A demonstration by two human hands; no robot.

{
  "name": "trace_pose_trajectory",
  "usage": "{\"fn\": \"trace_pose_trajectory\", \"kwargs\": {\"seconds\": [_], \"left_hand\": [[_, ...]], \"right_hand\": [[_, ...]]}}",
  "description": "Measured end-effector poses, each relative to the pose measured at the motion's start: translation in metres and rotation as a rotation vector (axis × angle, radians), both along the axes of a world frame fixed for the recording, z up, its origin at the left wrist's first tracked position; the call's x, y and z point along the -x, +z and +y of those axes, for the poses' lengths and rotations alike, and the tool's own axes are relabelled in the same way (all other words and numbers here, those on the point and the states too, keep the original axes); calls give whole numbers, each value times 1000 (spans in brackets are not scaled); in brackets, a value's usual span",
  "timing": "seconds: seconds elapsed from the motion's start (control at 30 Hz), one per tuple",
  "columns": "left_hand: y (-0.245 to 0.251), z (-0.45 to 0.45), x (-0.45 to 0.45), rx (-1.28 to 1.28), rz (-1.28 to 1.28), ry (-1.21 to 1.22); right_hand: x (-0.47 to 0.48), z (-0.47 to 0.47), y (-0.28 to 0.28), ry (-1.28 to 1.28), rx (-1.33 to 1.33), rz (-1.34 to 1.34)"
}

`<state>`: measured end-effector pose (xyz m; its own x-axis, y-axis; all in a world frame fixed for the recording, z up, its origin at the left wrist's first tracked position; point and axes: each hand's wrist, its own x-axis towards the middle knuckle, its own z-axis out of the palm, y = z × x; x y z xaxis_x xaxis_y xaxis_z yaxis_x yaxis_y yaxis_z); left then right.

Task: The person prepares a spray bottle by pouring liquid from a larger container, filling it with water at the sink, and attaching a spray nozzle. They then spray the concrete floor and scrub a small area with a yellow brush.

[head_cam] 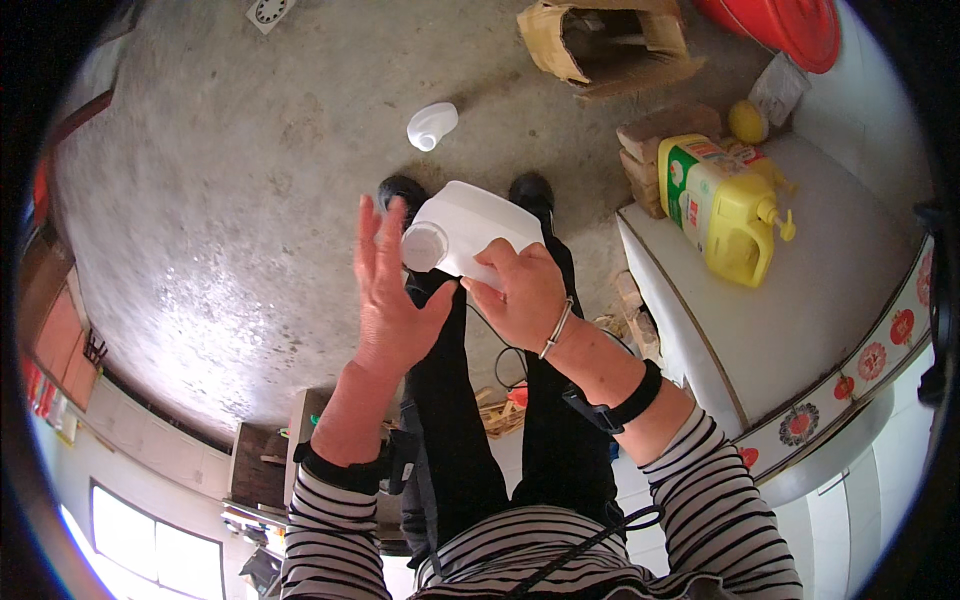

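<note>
In front of my body I see a white translucent plastic container (476, 221), tilted, with a round clear cap (424, 247) toward its left end. My right hand (521, 289) grips the container's near right side between thumb and fingers. Beside the cap, my left hand (394, 289) is raised with its fingers apart and nothing in its grasp. Whether its fingers touch the cap is hard to tell. A smaller cut white plastic piece with a spout (433, 126) lies on the concrete floor beyond my shoes.
An open cardboard box (555, 45) lies on the floor ahead. To the right, a yellow pump jug (720, 210) rests on a pale ledge (810, 322) beside stacked bricks (637, 161). A red basin (806, 34) is at the far right. A drain cover (270, 11) shows far left.
</note>
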<state>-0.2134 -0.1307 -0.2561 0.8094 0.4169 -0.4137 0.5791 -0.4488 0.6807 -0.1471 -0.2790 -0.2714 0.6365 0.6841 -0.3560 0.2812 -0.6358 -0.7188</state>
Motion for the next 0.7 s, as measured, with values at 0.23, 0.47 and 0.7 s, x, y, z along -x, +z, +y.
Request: {"fn": "trace_pose_trajectory", "kwargs": {"seconds": [0.23,0.47,0.7], "left_hand": [[5,13,-11,9,392,-95],[8,1,-6,-36,384,26],[10,5,3,-137,285,-209]], "right_hand": [[0,1,5,-9,64,33],[0,-3,7,-6,63,39],[7,6,14,31,76,-22]]}}
